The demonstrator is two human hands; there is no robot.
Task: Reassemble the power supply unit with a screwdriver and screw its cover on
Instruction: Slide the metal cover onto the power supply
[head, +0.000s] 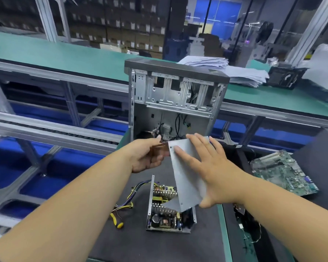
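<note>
Grey sheet-metal cover (186, 173) hangs tilted above the open power supply unit (167, 208) on the counter (159, 246); its long axis runs toward the person. Left hand (148, 156) pinches the far corner, right hand (214, 173) lies flat, fingers spread, on its face.

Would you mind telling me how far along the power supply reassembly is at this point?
Early on. The power supply unit lies open on the mat, its circuit board and coils exposed. In hand: the left hand and right hand hold the grey metal cover above it. Left to do: seating the cover and driving its screws; no screwdriver is visible.
</note>
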